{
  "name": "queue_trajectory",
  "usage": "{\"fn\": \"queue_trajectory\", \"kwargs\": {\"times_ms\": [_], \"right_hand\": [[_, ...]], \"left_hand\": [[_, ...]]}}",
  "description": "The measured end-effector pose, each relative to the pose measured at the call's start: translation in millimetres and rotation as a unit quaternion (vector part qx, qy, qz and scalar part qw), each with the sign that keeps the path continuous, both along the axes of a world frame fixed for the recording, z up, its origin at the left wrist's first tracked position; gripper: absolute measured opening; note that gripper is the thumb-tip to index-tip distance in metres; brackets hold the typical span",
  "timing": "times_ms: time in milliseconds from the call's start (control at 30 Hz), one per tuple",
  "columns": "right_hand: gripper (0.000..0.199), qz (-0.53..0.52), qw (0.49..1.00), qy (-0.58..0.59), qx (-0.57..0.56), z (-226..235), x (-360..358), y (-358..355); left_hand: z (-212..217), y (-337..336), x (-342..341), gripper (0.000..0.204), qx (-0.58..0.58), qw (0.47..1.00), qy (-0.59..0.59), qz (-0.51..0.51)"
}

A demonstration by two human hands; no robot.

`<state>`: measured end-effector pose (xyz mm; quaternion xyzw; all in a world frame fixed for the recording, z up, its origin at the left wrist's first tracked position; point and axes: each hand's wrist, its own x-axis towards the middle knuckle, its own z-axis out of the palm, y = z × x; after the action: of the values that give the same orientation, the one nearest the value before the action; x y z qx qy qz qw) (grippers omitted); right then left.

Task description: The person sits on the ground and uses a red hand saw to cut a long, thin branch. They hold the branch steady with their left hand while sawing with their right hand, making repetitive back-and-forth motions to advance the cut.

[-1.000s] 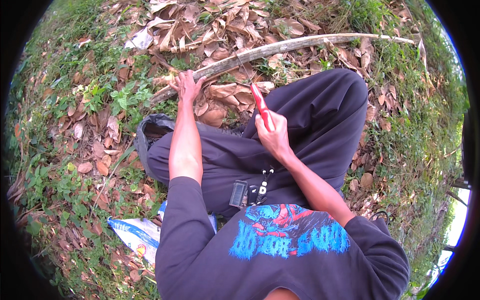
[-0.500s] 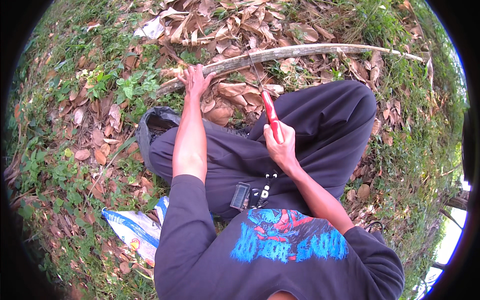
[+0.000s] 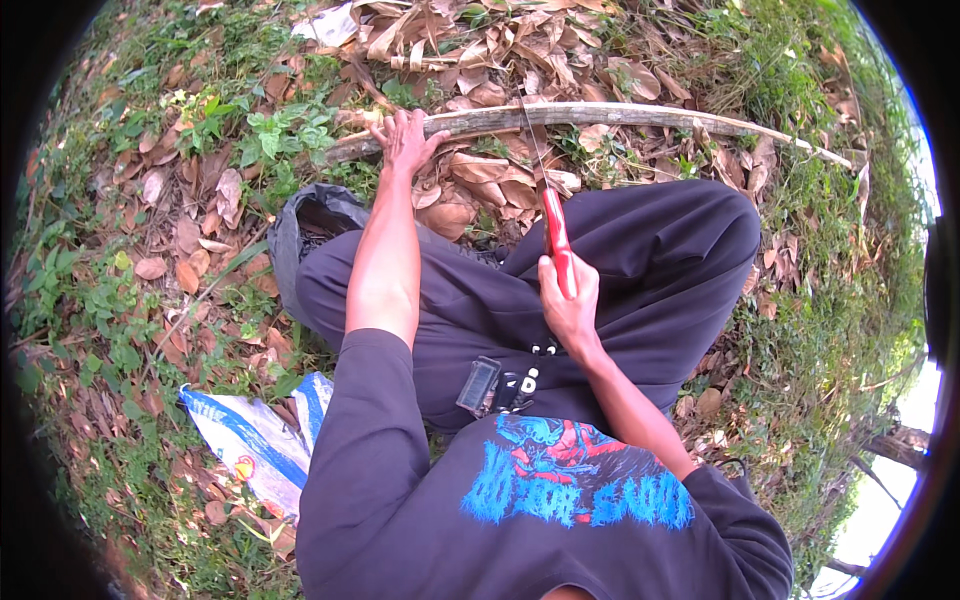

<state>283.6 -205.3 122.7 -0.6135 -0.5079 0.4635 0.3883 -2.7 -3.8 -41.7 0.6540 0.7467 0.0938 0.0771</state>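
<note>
A long, greyish curved branch point(image 3: 620, 114) lies across the leaf litter in front of my crossed legs. My left hand point(image 3: 406, 143) presses on it near its left end, fingers spread over the wood and thumb stretched to the right. Wrapped round the red handle of a hand saw point(image 3: 556, 222) is my right hand point(image 3: 570, 300), above my lap. The saw's thin blade points away from me and crosses the branch to the right of my left hand. How deep the blade sits in the wood is too small to tell.
Dry brown leaves point(image 3: 480, 180) and green weeds point(image 3: 270, 140) surround the branch. A dark bag-like item point(image 3: 300, 225) sits by my left knee. A blue-and-white plastic sack point(image 3: 245, 430) lies at my left side. A small dark device point(image 3: 481, 385) rests on my lap.
The whole view has shifted slightly. The saw's blade is turned a little more upright in the picture, still across the branch. My left hand stays on the wood.
</note>
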Motion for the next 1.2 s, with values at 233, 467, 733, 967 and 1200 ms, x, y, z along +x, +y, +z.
{"fn": "queue_trajectory", "kwargs": {"times_ms": [233, 467, 733, 967, 1200], "right_hand": [[0.026, -0.009, 0.999, 0.034, 0.041, -30.8, 5.2, 56.7], [0.026, -0.009, 0.998, 0.004, 0.056, -11.0, -13.6, 32.1], [0.025, -0.026, 0.997, 0.075, 0.003, -26.7, -3.8, 44.7], [0.030, -0.048, 0.994, -0.003, 0.098, -44.2, -43.0, 95.5], [0.028, -0.027, 0.996, 0.070, -0.037, -9.0, -5.0, 0.8]], "left_hand": [[1.8, 4.2, 0.9, 0.067, -0.024, 1.000, 0.004, 0.007], [7.7, 3.6, 5.6, 0.067, -0.048, 0.999, 0.000, 0.004], [2.6, -5.9, 4.1, 0.063, -0.004, 1.000, 0.027, 0.016], [0.6, -1.1, 4.4, 0.063, 0.022, 1.000, 0.018, 0.005], [-2.7, -5.8, 2.4, 0.064, 0.018, 1.000, 0.018, 0.004]]}}
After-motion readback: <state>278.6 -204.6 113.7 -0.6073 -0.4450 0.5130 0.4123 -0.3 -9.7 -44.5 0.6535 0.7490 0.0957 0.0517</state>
